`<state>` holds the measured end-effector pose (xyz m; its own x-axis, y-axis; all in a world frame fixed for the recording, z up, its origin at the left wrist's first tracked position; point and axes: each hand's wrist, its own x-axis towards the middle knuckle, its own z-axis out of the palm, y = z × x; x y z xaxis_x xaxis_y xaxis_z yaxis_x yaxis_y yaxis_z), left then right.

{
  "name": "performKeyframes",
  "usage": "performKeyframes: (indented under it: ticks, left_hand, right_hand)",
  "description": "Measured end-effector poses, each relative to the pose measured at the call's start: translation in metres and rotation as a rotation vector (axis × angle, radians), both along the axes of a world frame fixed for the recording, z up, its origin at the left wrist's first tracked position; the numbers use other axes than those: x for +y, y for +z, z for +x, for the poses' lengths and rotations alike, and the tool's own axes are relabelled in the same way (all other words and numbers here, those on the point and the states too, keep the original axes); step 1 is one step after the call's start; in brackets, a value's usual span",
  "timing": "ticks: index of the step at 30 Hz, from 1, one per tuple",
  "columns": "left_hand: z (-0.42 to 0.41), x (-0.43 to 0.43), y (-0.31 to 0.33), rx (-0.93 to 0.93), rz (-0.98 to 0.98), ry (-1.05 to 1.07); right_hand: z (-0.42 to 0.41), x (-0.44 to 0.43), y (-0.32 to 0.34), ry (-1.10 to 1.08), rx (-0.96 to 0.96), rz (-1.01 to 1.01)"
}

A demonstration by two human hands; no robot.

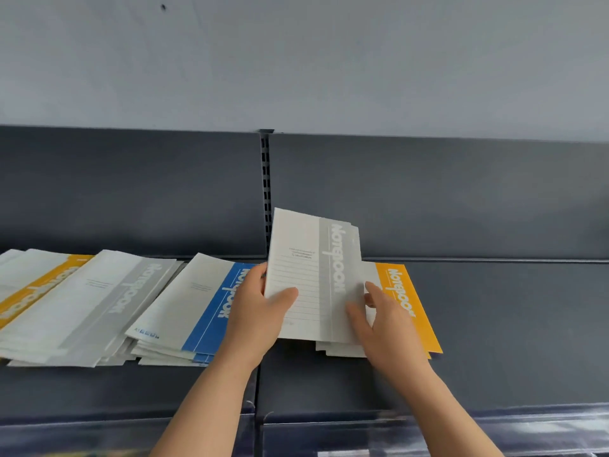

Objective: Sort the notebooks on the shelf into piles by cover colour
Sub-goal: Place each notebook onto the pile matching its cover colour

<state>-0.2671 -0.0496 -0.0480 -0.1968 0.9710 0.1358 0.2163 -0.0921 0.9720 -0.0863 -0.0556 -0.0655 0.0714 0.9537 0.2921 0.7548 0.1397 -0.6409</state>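
Two grips pinch a grey notebook, tilted up: left grip at its left edge, right grip at its right. Under it, on the shelf, lies a yellow pile; left of it a blue pile, then a grey pile.

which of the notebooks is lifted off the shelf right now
The grey-striped notebook held between the left hand and right hand, tilted above the yellow pile; the others lie flat.

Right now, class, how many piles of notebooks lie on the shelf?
4: a yellow-topped pile far left, grey pile beside it, blue pile left of centre, yellow pile on the right, partly hidden behind the grey notebook in hand.
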Motion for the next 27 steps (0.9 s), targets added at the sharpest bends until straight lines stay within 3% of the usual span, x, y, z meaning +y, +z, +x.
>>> performKeyframes:
  ticks: [7,12,27]
  left_hand:
    - [-0.074,-0.027,0.01,0.003,0.064,0.168]
    - [-0.14,-0.041,0.005,0.177,0.015,0.299]
    - [-0.405,-0.097,0.025,0.305,-0.045,0.328]
  right_hand:
    - [-0.072,0.002,0.011,0.127,0.246,0.039]
    - [-0.147,0.004,0.012,0.238,0.254,-0.01]
    - [-0.413,-0.019,0.023,0.37,0.21,-0.011]
